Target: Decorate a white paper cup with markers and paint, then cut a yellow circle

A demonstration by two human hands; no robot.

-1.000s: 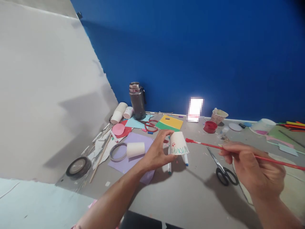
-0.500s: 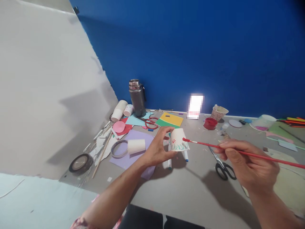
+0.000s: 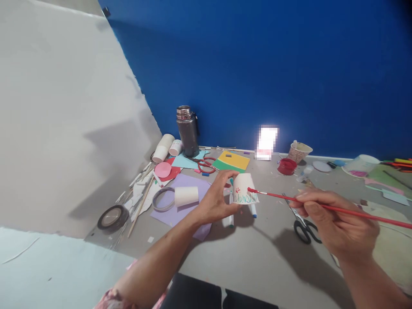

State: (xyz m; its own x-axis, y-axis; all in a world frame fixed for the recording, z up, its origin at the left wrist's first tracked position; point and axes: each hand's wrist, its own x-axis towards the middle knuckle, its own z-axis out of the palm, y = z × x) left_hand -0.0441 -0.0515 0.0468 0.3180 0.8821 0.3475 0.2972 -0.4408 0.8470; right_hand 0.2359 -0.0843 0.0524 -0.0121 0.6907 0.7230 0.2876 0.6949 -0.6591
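Observation:
A white paper cup (image 3: 243, 184) is held upside down between the thumb and fingers of my left hand (image 3: 215, 199). Red dabs mark its side, and green strokes run along its rim. My right hand (image 3: 341, 219) grips a red paintbrush (image 3: 289, 198) by the handle. The red-loaded bristles are at the cup's right side; whether they touch it I cannot be sure. Below the cup lie two capped markers (image 3: 253, 210), one blue-tipped and one green-tipped. Black-handled scissors (image 3: 302, 227) rest under the right hand's fingertips on the table.
A metal flask (image 3: 188, 135) stands near the blue wall. Right of the glowing screen (image 3: 267, 143) are a red paint pot (image 3: 287, 166) and a patterned cup (image 3: 300, 152). Purple paper (image 3: 167, 219), tape (image 3: 112, 218) and red-handled scissors (image 3: 207, 165) lie to the left.
The whole view has shifted slightly, so things sit a little further right. Both hands keep their holds, and the brush tip stays at the cup's right side.

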